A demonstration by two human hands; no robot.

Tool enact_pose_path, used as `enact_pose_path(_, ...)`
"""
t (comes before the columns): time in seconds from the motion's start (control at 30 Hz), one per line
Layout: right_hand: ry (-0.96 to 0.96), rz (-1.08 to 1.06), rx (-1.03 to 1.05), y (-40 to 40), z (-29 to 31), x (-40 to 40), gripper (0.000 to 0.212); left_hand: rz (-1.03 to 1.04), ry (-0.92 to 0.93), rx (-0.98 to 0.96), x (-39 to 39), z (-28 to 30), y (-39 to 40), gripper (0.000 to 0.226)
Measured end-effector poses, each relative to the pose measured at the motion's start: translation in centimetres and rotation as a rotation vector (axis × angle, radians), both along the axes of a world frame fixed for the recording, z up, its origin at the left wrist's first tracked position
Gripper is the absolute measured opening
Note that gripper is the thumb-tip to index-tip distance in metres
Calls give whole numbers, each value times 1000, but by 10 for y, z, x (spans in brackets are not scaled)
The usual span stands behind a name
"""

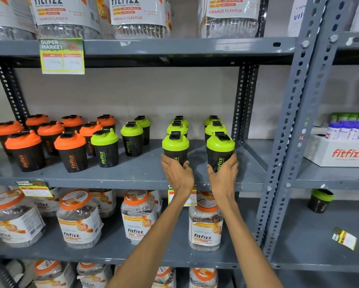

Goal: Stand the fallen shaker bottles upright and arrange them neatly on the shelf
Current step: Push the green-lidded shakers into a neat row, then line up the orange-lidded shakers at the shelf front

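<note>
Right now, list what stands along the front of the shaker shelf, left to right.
Orange-lidded shaker → second orange-lidded shaker → green-lidded shaker → green-lidded shaker in left hand → green-lidded shaker in right hand.

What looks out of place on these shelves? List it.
Three things. A lone green-lidded shaker stands tilted on the lower right shelf, apart from the rows the hands are tidying. A loose price tag lies flat on that same shelf. The orange-lidded shakers are bunched unevenly.
</note>
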State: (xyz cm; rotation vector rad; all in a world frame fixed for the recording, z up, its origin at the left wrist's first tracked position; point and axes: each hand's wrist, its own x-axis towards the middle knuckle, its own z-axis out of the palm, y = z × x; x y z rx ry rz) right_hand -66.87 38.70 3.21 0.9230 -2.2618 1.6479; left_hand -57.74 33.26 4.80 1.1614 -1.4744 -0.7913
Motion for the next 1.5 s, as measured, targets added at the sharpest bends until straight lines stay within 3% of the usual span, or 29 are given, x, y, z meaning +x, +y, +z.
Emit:
enact_pose_path(0.2,-1,54,-44,15,-2,11,100,-59,-21,-10,13,-6,7,104)
enact_pose_path(0.4,228,113,-295,29,-31,72,48,-33,-3,-188,90,-48,15,76)
enact_pose_path(0.63,232,277,-314,-41,-32,188,37,114,-25,-253,207,-46,-55,73)
enact_pose_path(0.83,141,276,-182,-122,-3,263,54,190,-109,-267,273,-26,-130,87)
enact_pose_path(1.03,53,230,34,-190,20,297,87,180,-95,-146,284,-4,-171,94)
enact_pose_path(1.17,-95,217,47,-220,28,301,103,122,-119,-84,285,-2,-184,98)
enact_pose_path(1.33,-118,163,52,-236,28,305,101,89,-129,-40,291,-5,-194,99)
enact_pose_path(1.5,-91,136,60,-236,25,307,84,40,-99,-41,295,-7,-196,95)
